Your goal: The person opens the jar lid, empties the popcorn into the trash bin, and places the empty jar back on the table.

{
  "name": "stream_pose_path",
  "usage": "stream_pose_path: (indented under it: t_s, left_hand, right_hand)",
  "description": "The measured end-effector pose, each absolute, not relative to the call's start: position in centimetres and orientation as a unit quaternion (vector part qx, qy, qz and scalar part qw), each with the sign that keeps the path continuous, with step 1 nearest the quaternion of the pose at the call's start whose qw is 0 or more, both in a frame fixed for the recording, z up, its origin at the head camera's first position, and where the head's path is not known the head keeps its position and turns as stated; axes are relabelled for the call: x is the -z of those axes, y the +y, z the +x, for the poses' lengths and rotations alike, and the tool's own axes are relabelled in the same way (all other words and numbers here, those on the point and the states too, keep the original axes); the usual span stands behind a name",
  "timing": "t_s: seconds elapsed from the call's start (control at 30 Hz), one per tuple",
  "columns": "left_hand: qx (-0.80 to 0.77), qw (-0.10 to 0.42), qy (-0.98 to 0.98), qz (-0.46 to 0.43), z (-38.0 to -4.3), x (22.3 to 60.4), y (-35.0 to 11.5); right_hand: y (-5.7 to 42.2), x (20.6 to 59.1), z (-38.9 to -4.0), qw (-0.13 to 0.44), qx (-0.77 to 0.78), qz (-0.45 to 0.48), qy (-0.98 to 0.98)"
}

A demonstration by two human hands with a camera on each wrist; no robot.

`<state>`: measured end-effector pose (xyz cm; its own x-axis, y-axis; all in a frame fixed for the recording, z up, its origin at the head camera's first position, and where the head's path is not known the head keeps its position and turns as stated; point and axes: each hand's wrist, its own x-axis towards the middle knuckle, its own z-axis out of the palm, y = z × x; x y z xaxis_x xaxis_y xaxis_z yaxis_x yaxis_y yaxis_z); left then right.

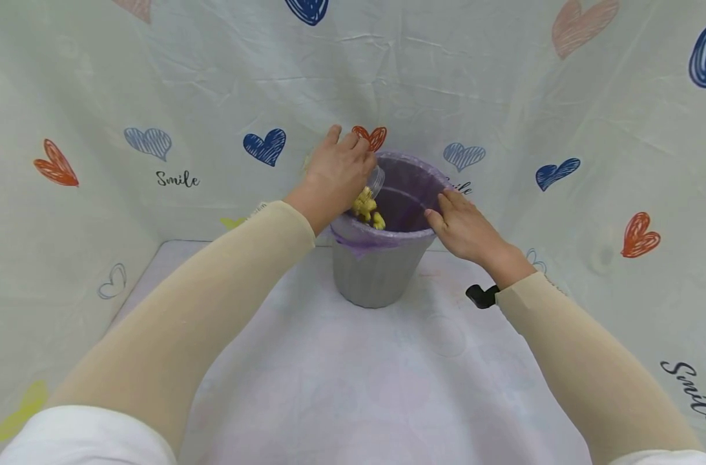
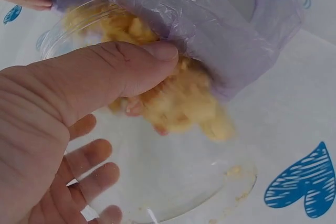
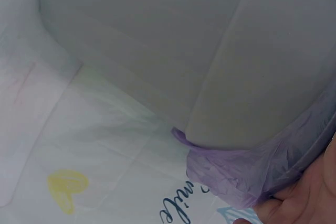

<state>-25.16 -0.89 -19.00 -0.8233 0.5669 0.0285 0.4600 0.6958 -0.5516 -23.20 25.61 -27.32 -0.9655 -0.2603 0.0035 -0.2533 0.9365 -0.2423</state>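
Note:
My left hand (image 1: 338,171) holds a clear bowl (image 2: 173,177) tipped over the left rim of a grey trash can (image 1: 367,278). In the left wrist view the thumb lies across the bowl, while the other fingers show through its clear wall. Yellow food pieces (image 2: 184,103), some with reddish bits, tumble at the bowl's mouth, blurred by motion. A thin purple bag (image 1: 407,187) lines the can and folds over its rim. On the opposite side, my right hand (image 1: 466,226) grips the bag-covered rim, thumb toward the inside. Its fingers are partly cut off in the right wrist view.
The can stands on a pale cloth-covered table (image 1: 353,381), near its back edge. A white sheet (image 1: 213,84) printed with hearts hangs close behind and on both sides. A black strap (image 1: 482,296) shows at the right wrist.

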Motion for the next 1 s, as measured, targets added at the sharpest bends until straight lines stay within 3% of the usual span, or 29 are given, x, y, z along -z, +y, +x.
stream_pose_path:
  t_s: [1.0]
  left_hand:
    - [-0.322,0.1,-0.893,-0.3,-25.53,19.39,-0.7]
  right_hand:
    - [25.66,27.43,-23.32,0.009,0.126,-0.132,0.983]
